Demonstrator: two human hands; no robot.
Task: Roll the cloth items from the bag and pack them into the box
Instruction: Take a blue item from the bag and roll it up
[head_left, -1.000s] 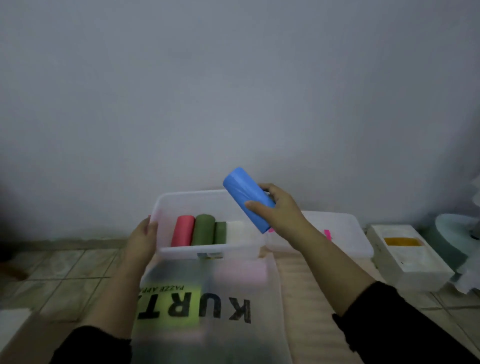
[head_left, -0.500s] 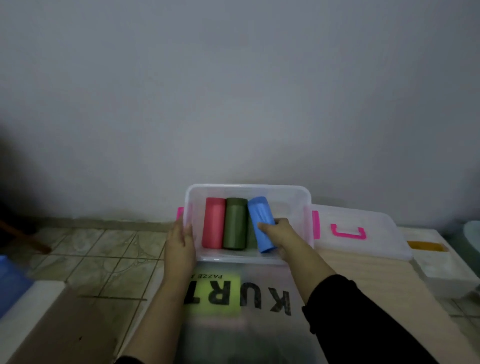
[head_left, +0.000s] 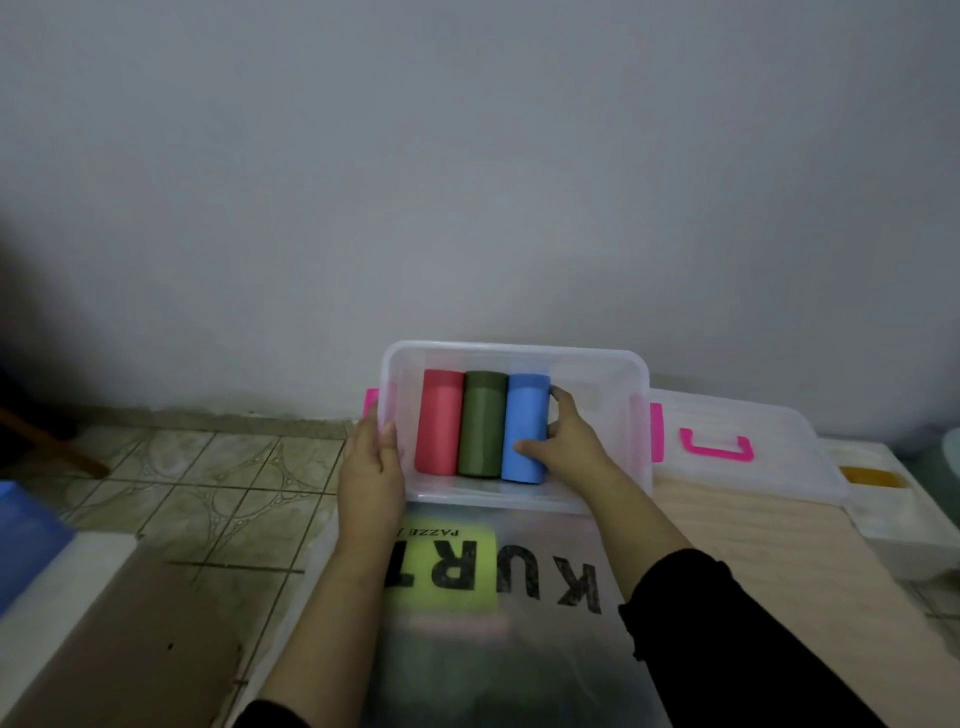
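Head cam, looking down: clear plastic box (head_left: 640, 379) sits mid-frame, low against the wall. Inside, 3 rolled cloths lie side by side in the left half – red roll (head_left: 439, 421), green roll (head_left: 484, 423), blue roll (head_left: 525, 423), each touching the next. Right hand (head_left: 569, 441) reaches into the box w/ thumb and fingers curled round the blue roll, grasping it. Left hand (head_left: 371, 467) grips the box's left wall, thumb inside the rim. Bag (head_left: 519, 623), clear w/ black letters, lies at bottom center, just below the box. Lid (head_left: 748, 441) w/ pink handle rests right of the box.
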